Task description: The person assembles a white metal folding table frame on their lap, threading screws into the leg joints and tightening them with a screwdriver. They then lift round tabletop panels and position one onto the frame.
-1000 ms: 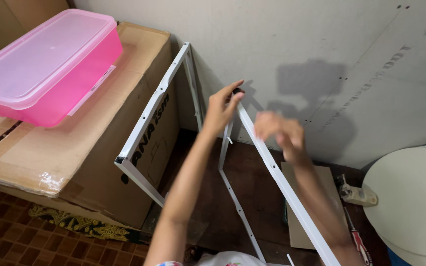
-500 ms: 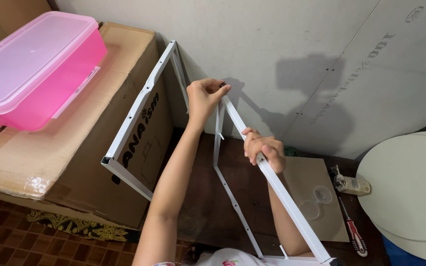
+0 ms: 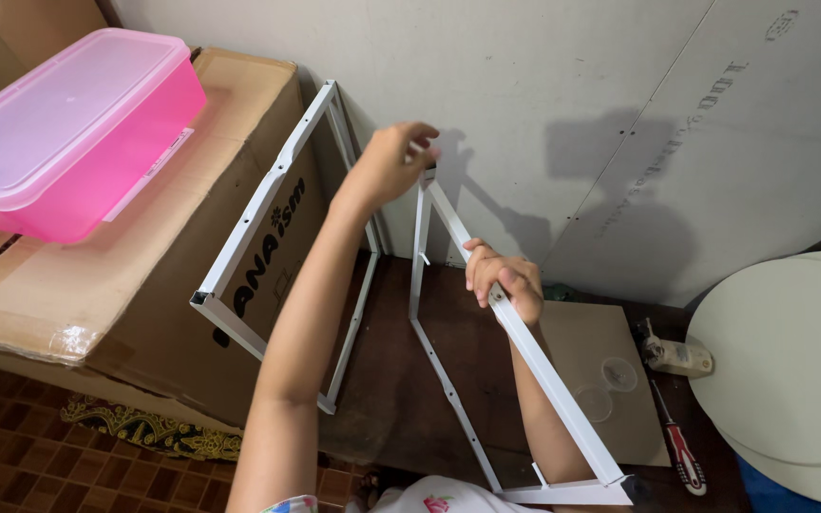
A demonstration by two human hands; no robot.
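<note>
Both hands grip one white rectangular metal frame (image 3: 486, 313): left hand (image 3: 393, 163) at its top corner, right hand (image 3: 504, 279) closed around its side bar.

White metal frame (image 3: 448, 375), rectangular with small holes along its bars, stands tilted on edge, seemingly off the wall.

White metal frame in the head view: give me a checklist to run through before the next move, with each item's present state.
1. Right hand closed around the upper bar of the white metal frame: ok.
2. Left hand on the frame's top corner: ok.
3. Frame's lower end down on the dark floor: cannot tell, its near corner looks raised.
4. Second white metal frame leaning on the brown cardboard box, apart from the held one: ok.
5. Red-handled screwdriver and white power strip clear of the held frame: ok.
</note>
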